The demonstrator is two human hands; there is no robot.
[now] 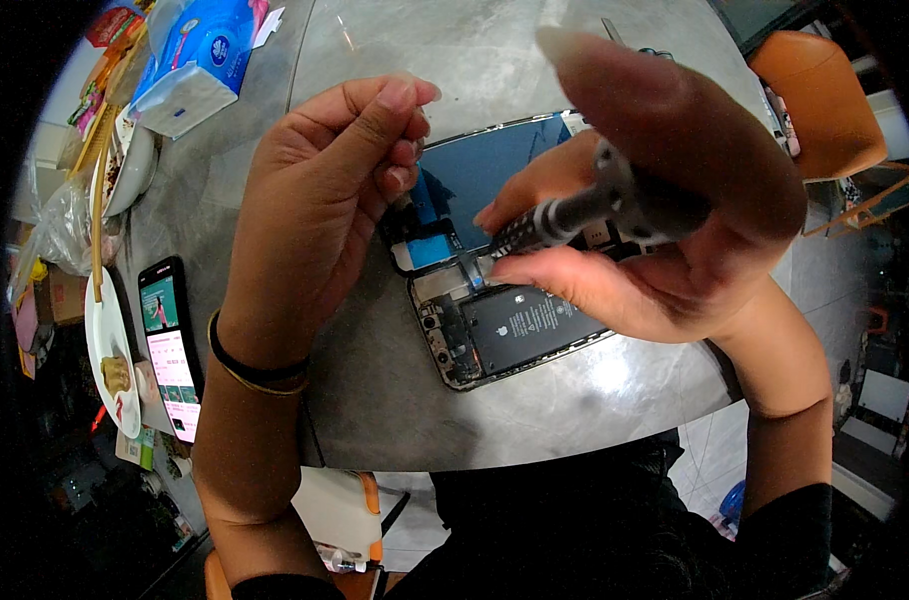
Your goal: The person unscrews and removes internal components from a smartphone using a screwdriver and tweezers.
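Observation:
My right hand [665, 275] is wrapped round a dark screwdriver [547, 222] with a knurled grip, its index finger raised toward the camera. The screwdriver's lower end points down at an opened smartphone [460, 375], near the top of its black battery [535, 325]; the tip itself is hard to make out. The phone's detached screen panel [490, 165] lies just beyond the body, dark blue side up. Above the table, left of the panel, my left hand [320, 175] holds its thumb and fingers pinched together. Whatever may be between those fingertips is too small to see.
On the left lie a lit phone [172, 350], a white plate [103, 315] with food scraps, chopsticks [97, 225], a bowl [138, 165] and a blue tissue pack [200, 70]. Scissors [657, 53] lie at the back. An orange chair [820, 105] stands far right.

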